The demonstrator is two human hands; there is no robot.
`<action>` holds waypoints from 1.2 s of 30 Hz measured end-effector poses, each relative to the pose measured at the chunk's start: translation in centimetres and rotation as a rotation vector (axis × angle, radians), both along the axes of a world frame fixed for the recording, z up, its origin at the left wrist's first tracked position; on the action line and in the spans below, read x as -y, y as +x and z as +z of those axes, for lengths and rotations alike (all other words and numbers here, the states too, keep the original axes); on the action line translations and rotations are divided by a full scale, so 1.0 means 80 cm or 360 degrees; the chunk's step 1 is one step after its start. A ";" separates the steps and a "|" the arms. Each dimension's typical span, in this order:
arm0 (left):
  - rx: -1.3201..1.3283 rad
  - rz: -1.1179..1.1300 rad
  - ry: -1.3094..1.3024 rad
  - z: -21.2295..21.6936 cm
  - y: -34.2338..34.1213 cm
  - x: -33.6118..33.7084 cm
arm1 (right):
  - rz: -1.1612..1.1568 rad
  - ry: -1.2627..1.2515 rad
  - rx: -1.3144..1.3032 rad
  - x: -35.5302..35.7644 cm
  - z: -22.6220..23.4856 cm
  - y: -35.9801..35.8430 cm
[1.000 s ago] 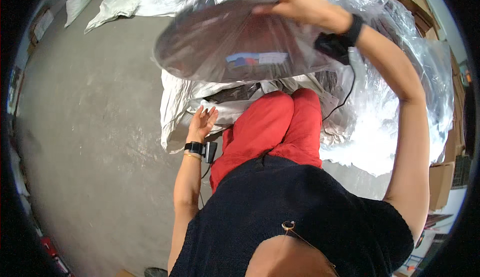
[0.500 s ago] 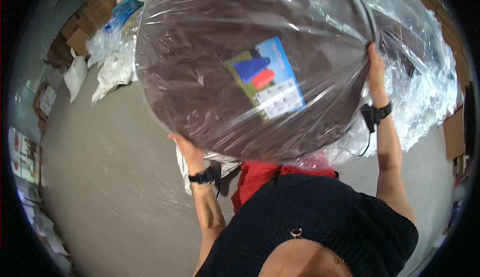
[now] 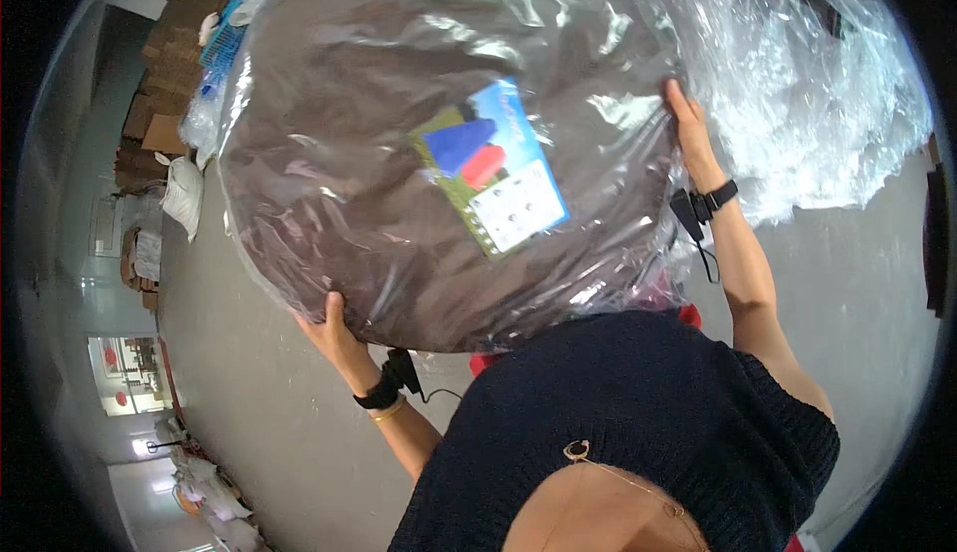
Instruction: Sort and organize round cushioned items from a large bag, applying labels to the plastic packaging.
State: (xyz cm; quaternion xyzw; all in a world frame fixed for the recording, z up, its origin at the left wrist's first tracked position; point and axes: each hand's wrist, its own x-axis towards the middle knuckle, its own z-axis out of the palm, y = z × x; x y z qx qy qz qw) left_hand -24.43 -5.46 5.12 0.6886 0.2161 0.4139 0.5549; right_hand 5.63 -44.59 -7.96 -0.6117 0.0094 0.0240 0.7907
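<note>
A large round dark-brown folded item in a clear plastic bag (image 3: 329,143) fills the middle of the view, held up in front of my body. A printed picture card (image 3: 493,168) in blue, green and white shows through the plastic on its face. My left hand (image 3: 331,333) grips the lower left edge, thumb on the near face. At the right edge, my right hand (image 3: 692,129) holds the rim, its thumb upward on the plastic. The fingers behind the item are hidden. A black strap with a small device sits on each wrist.
Beyond my right hand lies a big heap of clear plastic-wrapped goods (image 3: 797,104). Stacked cardboard (image 3: 164,84), a blue basket (image 3: 221,44) and a white sack (image 3: 182,193) stand at the far left. Grey floor (image 3: 229,343) stretches below them.
The bagged round item has shifted left and slightly lower, both hands still on it. My view has turned, so more of the left wall and doorway shows.
</note>
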 end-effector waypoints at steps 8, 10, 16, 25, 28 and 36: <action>-0.0275 -0.0168 -0.0280 -0.086 0.042 -0.065 | 0.0413 -0.0530 -0.0073 -0.009 -0.005 -0.022; -0.0521 -0.0198 -0.0312 -0.132 0.054 -0.086 | 0.0315 -0.0214 -0.0055 -0.023 0.012 -0.030; -0.1815 -0.1102 -0.0275 -0.127 0.092 -0.018 | 0.0500 -0.0586 -0.0347 -0.067 0.026 -0.020; -0.1105 -0.1202 0.1414 0.001 0.125 0.176 | 0.1010 -0.0684 -0.0181 -0.087 0.065 -0.055; -0.1107 -0.1019 0.0996 -0.020 0.136 0.131 | 0.1126 -0.0878 0.0221 -0.057 0.041 -0.043; -0.0810 -0.0173 0.1200 0.005 0.152 0.038 | 0.0456 -0.0327 0.0549 -0.033 0.108 -0.044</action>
